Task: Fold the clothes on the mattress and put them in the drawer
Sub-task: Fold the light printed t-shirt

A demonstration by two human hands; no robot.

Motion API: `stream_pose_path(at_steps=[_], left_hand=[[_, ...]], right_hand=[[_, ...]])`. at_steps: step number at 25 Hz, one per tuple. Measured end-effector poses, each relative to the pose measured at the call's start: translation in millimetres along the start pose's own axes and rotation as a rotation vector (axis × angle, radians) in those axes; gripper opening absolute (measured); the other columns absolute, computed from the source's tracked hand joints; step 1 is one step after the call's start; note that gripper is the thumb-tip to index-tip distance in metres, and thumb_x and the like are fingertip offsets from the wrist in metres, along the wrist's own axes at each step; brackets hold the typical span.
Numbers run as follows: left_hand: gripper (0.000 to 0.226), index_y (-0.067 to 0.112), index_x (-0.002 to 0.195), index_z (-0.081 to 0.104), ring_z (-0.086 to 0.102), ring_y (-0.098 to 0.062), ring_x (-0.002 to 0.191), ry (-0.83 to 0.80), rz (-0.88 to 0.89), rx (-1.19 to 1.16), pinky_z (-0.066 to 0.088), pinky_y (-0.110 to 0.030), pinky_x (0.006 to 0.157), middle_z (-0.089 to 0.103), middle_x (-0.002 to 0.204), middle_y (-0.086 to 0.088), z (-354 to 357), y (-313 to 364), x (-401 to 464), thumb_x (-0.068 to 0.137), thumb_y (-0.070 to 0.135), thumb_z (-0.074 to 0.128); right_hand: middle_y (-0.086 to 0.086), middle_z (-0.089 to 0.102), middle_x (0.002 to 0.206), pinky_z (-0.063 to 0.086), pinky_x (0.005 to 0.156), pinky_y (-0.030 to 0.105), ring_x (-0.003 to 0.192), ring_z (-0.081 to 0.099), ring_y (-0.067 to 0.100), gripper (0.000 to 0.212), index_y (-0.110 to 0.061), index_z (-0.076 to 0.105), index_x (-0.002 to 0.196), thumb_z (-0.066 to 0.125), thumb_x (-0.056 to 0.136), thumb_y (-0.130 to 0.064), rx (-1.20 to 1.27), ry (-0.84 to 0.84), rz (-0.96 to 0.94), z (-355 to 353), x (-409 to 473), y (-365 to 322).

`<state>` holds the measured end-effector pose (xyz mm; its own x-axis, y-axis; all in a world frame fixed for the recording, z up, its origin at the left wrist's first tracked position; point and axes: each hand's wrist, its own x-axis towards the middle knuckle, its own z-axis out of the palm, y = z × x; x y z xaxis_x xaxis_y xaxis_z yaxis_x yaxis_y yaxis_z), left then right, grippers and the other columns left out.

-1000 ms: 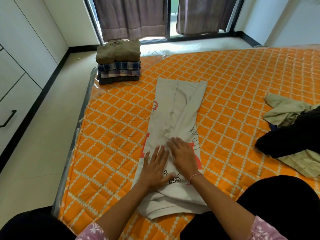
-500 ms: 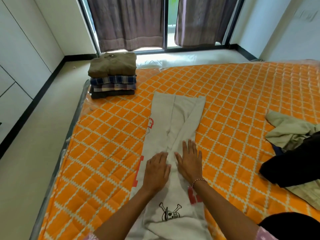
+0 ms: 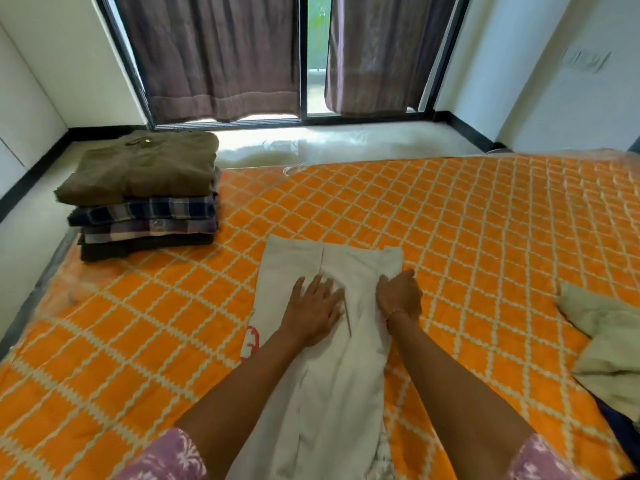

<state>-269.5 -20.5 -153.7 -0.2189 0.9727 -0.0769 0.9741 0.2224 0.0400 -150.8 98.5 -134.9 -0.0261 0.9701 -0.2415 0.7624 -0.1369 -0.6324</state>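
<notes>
Left hand (image 3: 313, 311) flat, right hand (image 3: 400, 294) seemingly pinching beige garment (image 3: 332, 375).

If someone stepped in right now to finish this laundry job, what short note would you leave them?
Left hand: flat, pressing the cream T-shirt.
Right hand: fingers curled at the shirt's right edge; grip unclear.
The shirt lies folded into a long strip on the orange mattress.
Done: a stack of four folded clothes at the mattress's far left corner.
Left: fold the strip shorter, stack it, fold the loose clothes at right, put everything in the drawer, not in view.
</notes>
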Motion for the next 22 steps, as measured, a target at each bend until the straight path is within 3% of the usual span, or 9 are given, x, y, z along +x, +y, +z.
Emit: stream_pose_path(at_steps=[2, 5, 8, 11, 14, 16, 18, 20, 22], left_hand=[[0.065, 0.025, 0.152, 0.01, 0.0, -0.019, 0.147, -0.042, -0.009, -0.022, -0.001, -0.046, 0.115, 0.008, 0.16, -0.003, -0.3, -10.3, 36.4, 0.095, 0.055, 0.003], [0.065, 0.028, 0.152, 0.003, -0.012, -0.016, 0.146, -0.127, -0.07, -0.085, -0.009, -0.052, 0.113, -0.005, 0.16, -0.002, 7.8, -21.9, 64.8, 0.096, 0.06, 0.015], [0.093, 0.027, 0.152, 0.002, -0.014, -0.015, 0.146, 0.0, -0.196, -0.059, -0.018, -0.056, 0.108, -0.006, 0.16, -0.003, 19.8, -24.9, 72.4, 0.075, 0.08, -0.005], [0.11, 0.024, 0.152, 0.003, -0.015, -0.017, 0.146, 0.056, -0.24, -0.06, -0.023, -0.056, 0.106, -0.005, 0.16, -0.006, 24.5, -19.2, 74.2, 0.061, 0.083, -0.013], [0.105, 0.021, 0.152, 0.01, -0.01, -0.019, 0.147, 0.062, -0.215, -0.119, -0.021, -0.053, 0.105, -0.002, 0.16, -0.009, 21.7, -21.4, 75.3, 0.066, 0.078, -0.007], [0.084, 0.017, 0.142, 0.041, 0.024, -0.026, 0.143, 0.262, -0.124, -0.138, 0.003, -0.051, 0.109, 0.028, 0.153, -0.015, 15.4, -19.6, 67.8, 0.081, 0.066, 0.012], [0.048, 0.015, 0.122, 0.061, 0.059, -0.029, 0.112, 0.487, -0.088, -0.316, 0.041, -0.042, 0.092, 0.06, 0.125, -0.011, 13.9, -10.6, 58.5, 0.091, 0.045, 0.039], [0.031, 0.014, 0.117, 0.063, 0.063, -0.023, 0.091, 0.387, -0.169, -0.67, 0.05, -0.036, 0.078, 0.066, 0.103, -0.006, 4.9, 5.0, 44.2, 0.094, 0.031, 0.052], [0.027, 0.014, 0.113, 0.065, 0.063, -0.018, 0.086, 0.291, -0.271, -0.823, 0.051, -0.032, 0.077, 0.068, 0.094, -0.004, 3.9, 17.3, 35.7, 0.093, 0.029, 0.055]], right_hand=[[0.014, 0.057, 0.083, 0.04, 0.066, 0.033, 0.072, 0.057, 0.029, 0.023, -0.001, 0.055, 0.1, 0.051, 0.095, -0.023, 0.232, 0.057, 0.173, 1.9, 31.1, -16.6], [0.016, 0.056, 0.071, 0.041, 0.062, 0.036, 0.072, 0.054, 0.03, 0.018, -0.003, 0.056, 0.069, 0.059, 0.086, -0.008, 0.426, -0.119, 0.051, 10.4, 69.8, -29.5], [0.027, 0.061, 0.084, 0.04, 0.066, 0.038, 0.075, 0.053, 0.025, 0.01, 0.0, 0.063, 0.08, 0.061, 0.084, -0.009, 0.507, -0.048, -0.113, 19.9, 90.5, -22.9], [0.021, 0.058, 0.112, 0.044, 0.077, 0.043, 0.104, 0.054, 0.036, 0.04, -0.005, 0.056, 0.118, 0.06, 0.09, -0.032, -0.04, 0.249, -0.253, 21.8, 87.3, -18.3], [0.017, 0.06, 0.116, 0.045, 0.08, 0.038, 0.108, 0.056, 0.037, 0.045, -0.005, 0.058, 0.115, 0.049, 0.093, -0.044, -0.423, 0.142, -0.327, 28.5, 75.7, -33.7], [0.02, 0.06, 0.117, 0.045, 0.079, 0.035, 0.106, 0.058, 0.038, 0.033, -0.002, 0.06, 0.112, 0.045, 0.095, -0.027, -0.454, 0.083, -0.339, 29.1, 73.6, -48.0], [0.022, 0.06, 0.115, 0.044, 0.077, 0.035, 0.104, 0.058, 0.039, 0.029, 0.0, 0.06, 0.109, 0.045, 0.095, -0.021, -0.418, 0.093, -0.347, 25.2, 77.1, -55.8], [0.019, 0.061, 0.113, 0.044, 0.075, 0.034, 0.103, 0.059, 0.037, 0.03, -0.003, 0.061, 0.108, 0.049, 0.095, -0.027, -0.497, 0.085, -0.326, 23.1, 76.6, -54.4], [0.017, 0.063, 0.111, 0.043, 0.072, 0.032, 0.1, 0.061, 0.035, 0.032, -0.005, 0.063, 0.107, 0.048, 0.095, -0.03, -0.501, 0.057, -0.26, 25.8, 77.6, -45.3]])
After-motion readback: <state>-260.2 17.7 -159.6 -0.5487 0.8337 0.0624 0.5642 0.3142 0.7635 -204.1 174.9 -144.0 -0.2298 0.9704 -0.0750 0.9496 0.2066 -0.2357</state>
